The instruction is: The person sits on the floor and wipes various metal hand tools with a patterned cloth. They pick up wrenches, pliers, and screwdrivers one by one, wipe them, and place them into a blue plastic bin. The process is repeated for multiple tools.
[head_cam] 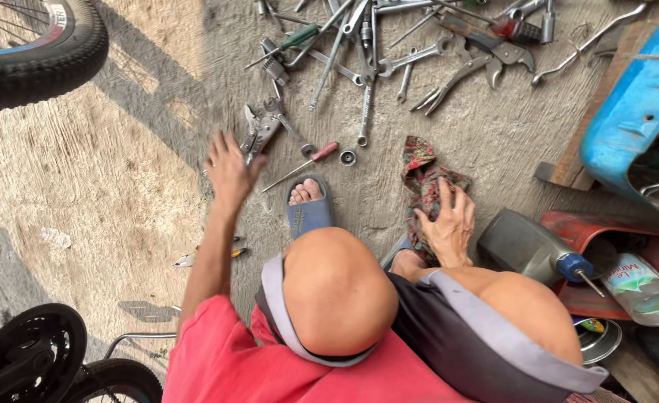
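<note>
Head view: the person squats on a rough concrete floor (120,172), knees in the foreground, 1 foot in a blue-grey sandal (309,209).

The left hand (229,170) is stretched forward and raised a little above the floor, fingers (217,145) spread apart and holding nothing. Just beyond its fingertips, to the upper right, lie the locking pliers (261,128); their long axis runs from lower left to upper right, the handle end nearest the hand. They look to be touching or almost touching the fingertips, though the blur hides which. A red-handled screwdriver (301,165) lies near, to the right of the hand, pointing its tip toward the lower left, with a small socket (348,157) just past its handle.

The right hand (443,224) rests flat on a patterned rag (423,175) beside the knee, fingers loosely apart and pressing on the cloth rather than clamped on it. The left hand is by far the nearer to the pliers.

Farther off lie scattered spanners (411,58), a bicycle tyre (42,52), a grey oil bottle (527,246) and a blue tub (632,104).
</note>
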